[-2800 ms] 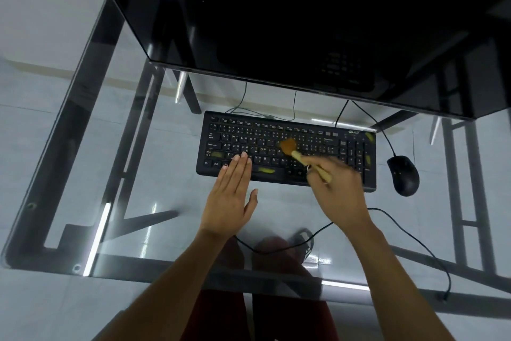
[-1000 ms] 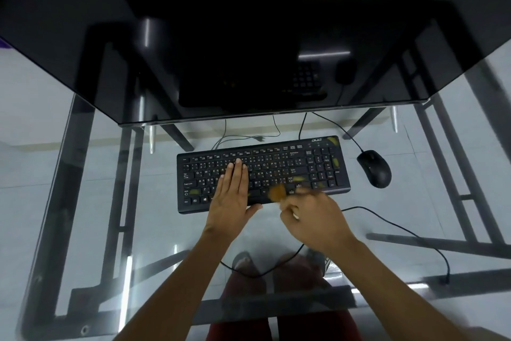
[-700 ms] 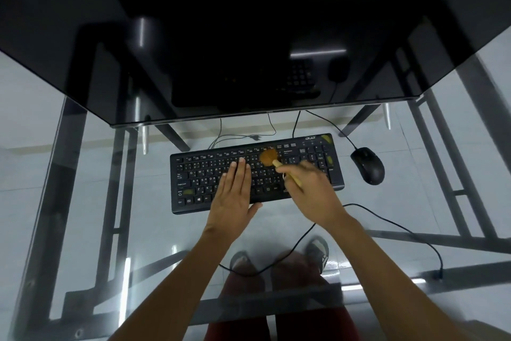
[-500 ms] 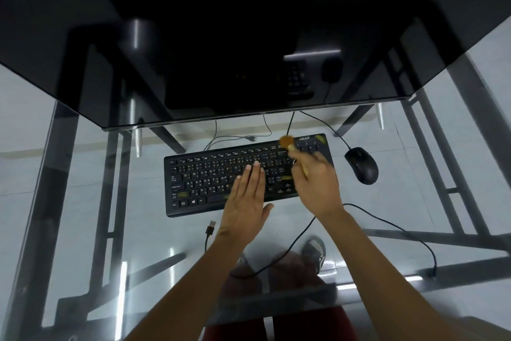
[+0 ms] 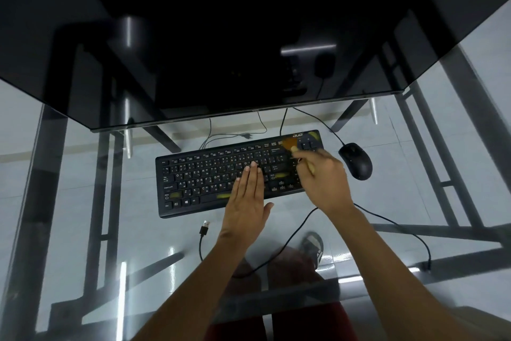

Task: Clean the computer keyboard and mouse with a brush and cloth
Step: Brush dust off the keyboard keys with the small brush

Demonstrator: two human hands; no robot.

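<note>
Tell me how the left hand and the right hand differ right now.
The left hand lies flat with straight fingers pressed on the keyboard, holding nothing; the right hand is curled around a brush. The left hand sits over the middle keys, while the right hand is at the keyboard's right end, near the mouse. Both are bare and over the keyboard on the glass table.

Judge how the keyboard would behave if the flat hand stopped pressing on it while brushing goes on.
The keyboard probably slides: it lies on smooth glass. It looks thin, rigid and likely light. The left hand lies flat across its keys, while the brush works the far right corner.
</note>
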